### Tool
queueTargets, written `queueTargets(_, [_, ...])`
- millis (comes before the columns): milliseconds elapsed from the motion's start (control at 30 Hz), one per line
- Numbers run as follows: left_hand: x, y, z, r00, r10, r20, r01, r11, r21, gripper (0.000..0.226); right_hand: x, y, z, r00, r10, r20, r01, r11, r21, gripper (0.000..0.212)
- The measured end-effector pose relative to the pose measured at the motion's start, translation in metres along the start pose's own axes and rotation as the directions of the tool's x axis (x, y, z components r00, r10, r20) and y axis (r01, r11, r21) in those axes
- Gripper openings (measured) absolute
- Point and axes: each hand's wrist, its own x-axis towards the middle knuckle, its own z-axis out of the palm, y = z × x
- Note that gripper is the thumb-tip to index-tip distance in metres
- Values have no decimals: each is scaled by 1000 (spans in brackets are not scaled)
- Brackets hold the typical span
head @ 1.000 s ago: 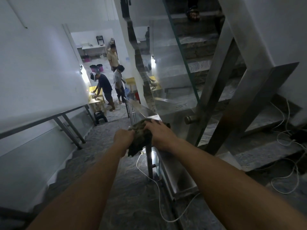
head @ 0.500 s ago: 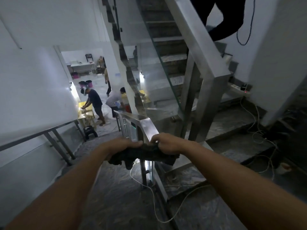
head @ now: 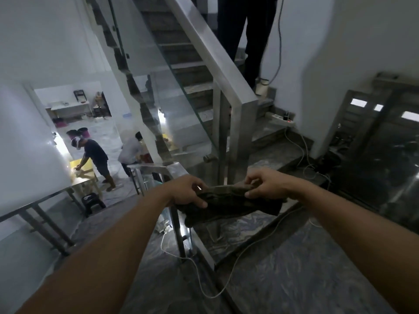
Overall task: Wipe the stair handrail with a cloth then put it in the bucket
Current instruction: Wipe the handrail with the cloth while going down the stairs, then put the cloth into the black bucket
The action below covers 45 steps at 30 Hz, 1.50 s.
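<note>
A dark cloth is stretched between my two hands at the middle of the view, sagging a little below them. My left hand grips its left end just in front of the lower steel handrail. Its right end is pinched by my right hand, out over the landing. The cloth hangs clear of the rail, beside the rail's corner. The upper steel handrail rises steeply to the upper flight. No bucket is near my hands; small dark buckets stand far off in the lower room.
A person's legs stand on the upper steps. Two people bend over a yellow table downstairs. White cables trail across the marble landing, and a power strip lies on a step. A wall rail runs on the left.
Both hands have lifted the cloth off the lower handrail and pulled it apart, rightward over the landing. My view has swung up and right, bringing in the upper rail and the legs.
</note>
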Motion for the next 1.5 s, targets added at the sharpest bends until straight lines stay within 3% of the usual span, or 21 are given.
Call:
queueTargets(233, [40,55,45,986,134,98,-144,984,103,28,-64,61,-24,983,159,-87,-164,985,-53,12])
queueTargets(467, [96,129,121,945,244,216,-312,872,377,29,-141,132,-38,911,372,-180,-382,924,-24,7])
queueTargets(733, [161,208,207,861,305,406,-471,780,413,11,-213,215,-44,769,560,-308,-569,819,68,8])
queueTargets(867, [204,255,257,834,319,450,-524,714,465,23,-241,273,-52,684,625,-377,-636,764,113,11])
queueTargets(1167, [326,374,381,765,281,579,-605,622,497,26,-272,435,-112,552,761,-341,-740,636,220,12])
queueTargets(1500, [453,482,498,738,337,584,-647,600,471,16,-285,593,-185,356,871,-340,-835,459,302,11])
